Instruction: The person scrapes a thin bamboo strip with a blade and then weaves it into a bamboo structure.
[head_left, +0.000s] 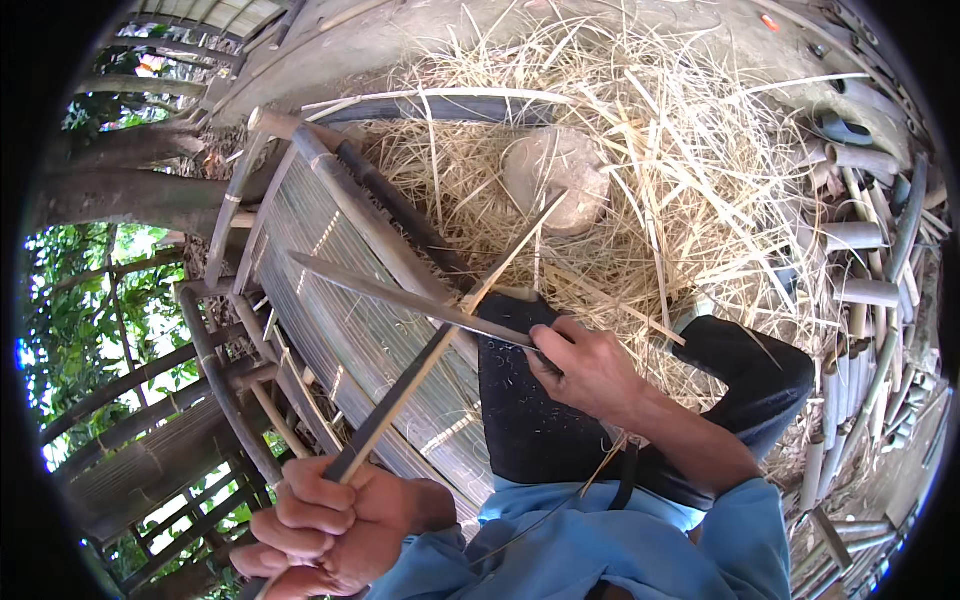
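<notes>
My left hand is closed around the lower end of a long bamboo strip, dark on one face and pale on the other. The strip slants up and away over my thigh, its pale far end pointing at a round wooden block on the ground. My right hand grips a long knife; the handle is mostly hidden in my fingers. Its narrow blade reaches to the left and crosses the strip near the middle, where they appear to touch. Small pale shavings dot my dark trouser leg.
I sit on a slatted bamboo bench, its railing to the left. A heap of thin pale shavings surrounds the block. Along the right lie several cut bamboo lengths and a dark sandal.
</notes>
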